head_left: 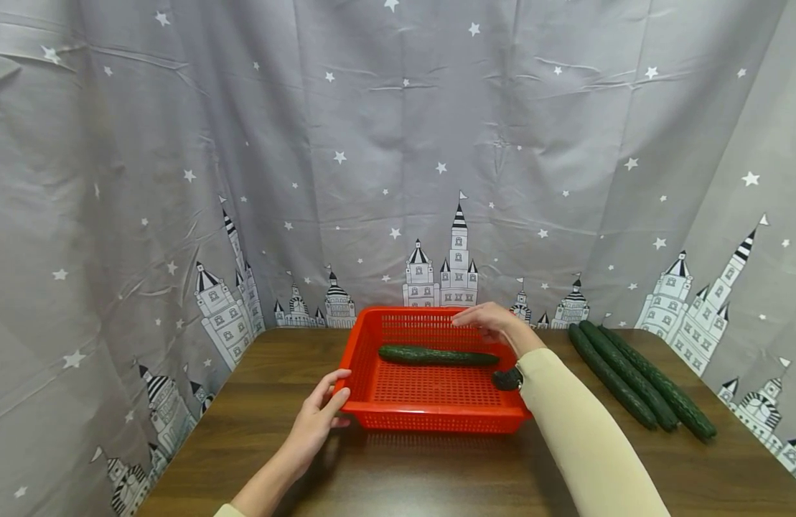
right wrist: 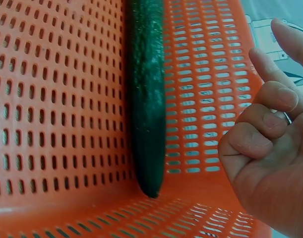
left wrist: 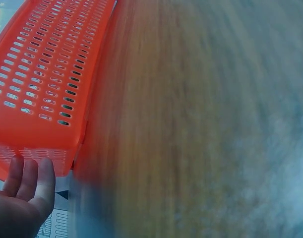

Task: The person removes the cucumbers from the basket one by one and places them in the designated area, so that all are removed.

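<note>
A red slotted plastic basket (head_left: 436,409) stands on the wooden table, and one dark green cucumber (head_left: 436,355) lies crosswise inside it. My left hand (head_left: 320,409) grips the basket's left rim near the front corner; several of its fingers (left wrist: 44,181) show against the basket's wall in the left wrist view. Above the back right part of the basket is my right hand (head_left: 494,323), holding nothing. The right wrist view shows that hand (right wrist: 270,144) with some fingers bent loosely and others stretched out, apart from the cucumber (right wrist: 147,109) below.
Three more cucumbers (head_left: 637,380) lie side by side on the table to the right of the basket. A grey curtain (head_left: 372,143) with stars and castles hangs behind the wooden table (head_left: 275,373). A dark wrist device (head_left: 506,378) is on my right wrist.
</note>
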`<state>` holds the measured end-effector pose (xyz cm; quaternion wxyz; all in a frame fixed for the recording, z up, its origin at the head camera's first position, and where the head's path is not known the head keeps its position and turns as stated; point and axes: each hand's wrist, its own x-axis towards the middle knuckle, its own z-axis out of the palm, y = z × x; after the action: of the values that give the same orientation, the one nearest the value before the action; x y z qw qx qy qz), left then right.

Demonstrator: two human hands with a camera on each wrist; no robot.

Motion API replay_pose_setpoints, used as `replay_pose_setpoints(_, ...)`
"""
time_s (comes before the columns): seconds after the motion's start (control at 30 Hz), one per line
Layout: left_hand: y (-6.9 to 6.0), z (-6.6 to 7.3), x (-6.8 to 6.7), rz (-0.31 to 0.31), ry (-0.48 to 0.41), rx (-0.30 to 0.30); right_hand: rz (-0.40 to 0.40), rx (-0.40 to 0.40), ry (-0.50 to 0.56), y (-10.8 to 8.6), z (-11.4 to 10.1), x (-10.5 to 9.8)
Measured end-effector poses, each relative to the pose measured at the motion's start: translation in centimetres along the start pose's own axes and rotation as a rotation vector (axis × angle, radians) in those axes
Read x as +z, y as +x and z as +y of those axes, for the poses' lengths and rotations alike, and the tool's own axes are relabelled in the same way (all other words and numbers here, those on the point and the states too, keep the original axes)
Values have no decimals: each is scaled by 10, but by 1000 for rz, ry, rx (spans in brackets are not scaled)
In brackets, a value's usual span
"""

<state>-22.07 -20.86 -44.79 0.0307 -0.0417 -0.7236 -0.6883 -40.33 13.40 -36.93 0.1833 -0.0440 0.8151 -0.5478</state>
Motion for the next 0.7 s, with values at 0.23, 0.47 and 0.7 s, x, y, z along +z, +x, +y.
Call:
replay_pose_setpoints(0.23,1,0,1,-5,3,-1,4,-1,-14,6,6,10)
replay_pose_setpoints(0.47,0,0,0,-3,8,-2,37,-5,-48,13,16,19)
replay_pose_setpoints(0.7,0,0,-1,-4,7,-3,45,11,-98,15,22,24)
